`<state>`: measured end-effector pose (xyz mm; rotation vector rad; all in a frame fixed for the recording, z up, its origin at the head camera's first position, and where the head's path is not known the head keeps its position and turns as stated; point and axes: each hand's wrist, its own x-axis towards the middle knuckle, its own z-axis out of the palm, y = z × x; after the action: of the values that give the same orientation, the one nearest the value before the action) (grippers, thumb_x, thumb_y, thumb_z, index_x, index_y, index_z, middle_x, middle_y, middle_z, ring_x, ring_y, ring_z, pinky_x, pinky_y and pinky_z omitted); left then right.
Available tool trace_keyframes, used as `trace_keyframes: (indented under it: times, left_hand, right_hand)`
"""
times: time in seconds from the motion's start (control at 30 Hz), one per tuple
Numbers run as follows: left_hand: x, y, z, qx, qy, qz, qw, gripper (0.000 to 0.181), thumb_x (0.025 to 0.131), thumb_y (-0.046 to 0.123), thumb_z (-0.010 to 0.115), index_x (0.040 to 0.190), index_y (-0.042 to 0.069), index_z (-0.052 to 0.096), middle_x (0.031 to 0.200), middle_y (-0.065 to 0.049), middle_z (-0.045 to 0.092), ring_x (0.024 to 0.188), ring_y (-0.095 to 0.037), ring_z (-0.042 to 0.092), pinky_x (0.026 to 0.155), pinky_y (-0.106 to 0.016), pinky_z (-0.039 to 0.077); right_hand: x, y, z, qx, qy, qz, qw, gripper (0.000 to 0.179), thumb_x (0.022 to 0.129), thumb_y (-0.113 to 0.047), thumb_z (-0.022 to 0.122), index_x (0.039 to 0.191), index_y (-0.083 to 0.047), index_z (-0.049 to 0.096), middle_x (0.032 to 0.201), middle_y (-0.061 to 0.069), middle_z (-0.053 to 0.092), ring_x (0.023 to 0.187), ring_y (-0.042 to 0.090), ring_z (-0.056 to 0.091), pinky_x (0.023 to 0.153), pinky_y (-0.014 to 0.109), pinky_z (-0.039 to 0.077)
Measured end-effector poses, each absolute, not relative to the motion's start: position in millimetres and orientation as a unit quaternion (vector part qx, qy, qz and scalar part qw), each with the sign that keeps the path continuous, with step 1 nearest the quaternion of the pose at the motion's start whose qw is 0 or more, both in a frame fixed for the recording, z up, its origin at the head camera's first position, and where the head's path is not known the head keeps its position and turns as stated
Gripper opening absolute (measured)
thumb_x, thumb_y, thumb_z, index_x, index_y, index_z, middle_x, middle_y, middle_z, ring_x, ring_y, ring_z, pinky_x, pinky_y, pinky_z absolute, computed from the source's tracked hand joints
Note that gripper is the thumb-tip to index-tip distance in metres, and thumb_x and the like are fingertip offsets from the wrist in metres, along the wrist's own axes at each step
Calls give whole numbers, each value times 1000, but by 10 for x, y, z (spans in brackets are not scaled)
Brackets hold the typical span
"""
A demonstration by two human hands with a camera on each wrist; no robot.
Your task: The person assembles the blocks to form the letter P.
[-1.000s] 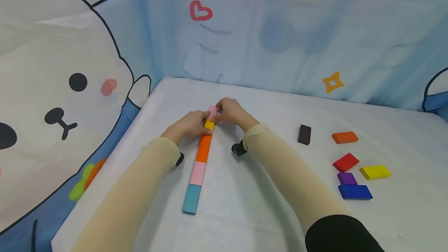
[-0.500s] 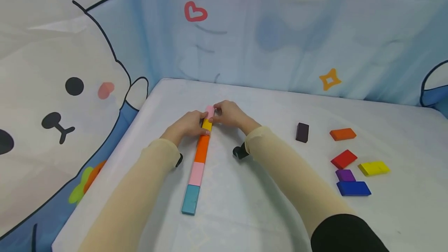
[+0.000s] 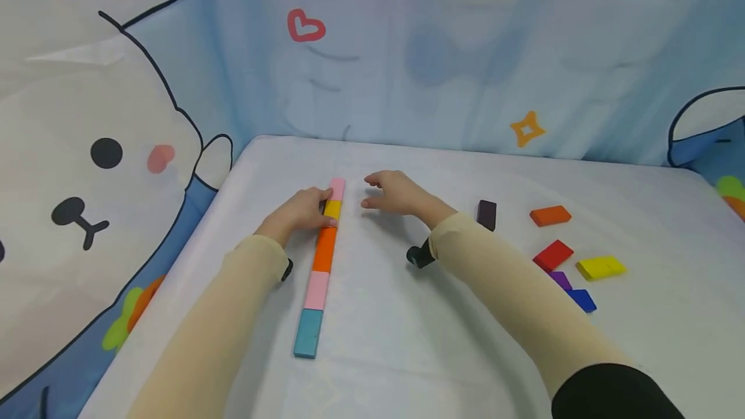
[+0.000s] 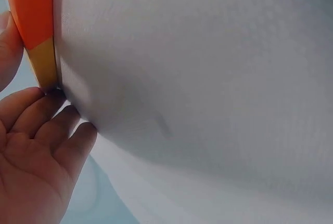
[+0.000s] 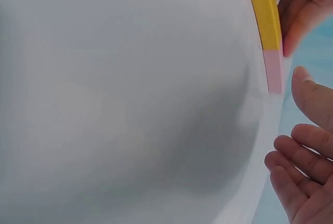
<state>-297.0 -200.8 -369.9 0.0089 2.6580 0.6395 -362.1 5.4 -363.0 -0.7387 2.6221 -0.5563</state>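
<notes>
A straight row of flat blocks lies on the white table: teal, pink, orange, yellow and a second pink block at the far end. My left hand holds the yellow block from the left, its thumb near the seam with the orange block and its fingers by the far end. Right of the row, my right hand hovers apart from the blocks, thumb and fingers spread, holding nothing. In the right wrist view, the far pink block shows uncovered.
Loose blocks lie on the right: black, orange, red, yellow, purple and blue. My right sleeve partly covers the purple and blue ones. A printed blue curtain hangs behind the table.
My right hand has let go of the far pink block and moved right, its fingers spreading. My left hand stays at the row. The head view has shifted slightly right.
</notes>
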Motion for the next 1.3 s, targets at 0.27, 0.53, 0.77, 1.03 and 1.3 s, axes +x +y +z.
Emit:
trace_keyframes:
  times: [0.27,0.53,0.77,1.03,1.3]
  left_hand:
    - [-2993,-2096,-3712,14,952,236,196,78,98,27,70,162,11,28,167,-17,31,153,-33,33,128,-47,26]
    - [-3016,-2129,-3715,17,951,233,201,78,99,27,69,162,10,27,167,-18,30,152,-35,32,128,-48,26]
    - [-2988,-2195,-3678,3,949,242,203,78,99,27,68,162,10,25,168,-19,28,154,-36,28,128,-50,25]
    - [-2932,-2264,-3673,-3,948,246,202,77,100,25,67,162,8,25,167,-21,28,153,-37,29,128,-51,25]
    - [-2919,-2262,-3671,-10,946,253,201,77,99,25,68,162,8,26,167,-20,29,153,-37,29,127,-51,25]
  right_hand:
    - [-3621,564,-3513,-245,935,-207,149,65,99,-31,68,152,-1,46,153,20,51,144,35,47,119,51,40]
    - [-3596,1322,-3455,-211,952,-193,112,64,101,-29,65,152,4,43,153,28,47,143,44,44,116,58,40]
    - [-3523,1940,-3408,-135,973,-157,102,68,101,-31,64,150,9,42,149,35,47,132,49,50,110,63,43]
    - [-3502,2359,-3474,-49,981,-149,115,73,100,-33,63,150,13,35,145,38,43,131,55,42,105,63,49]
    - [-3449,2480,-3564,23,983,-135,123,80,97,-38,65,145,19,36,133,41,45,120,53,46,99,60,54]
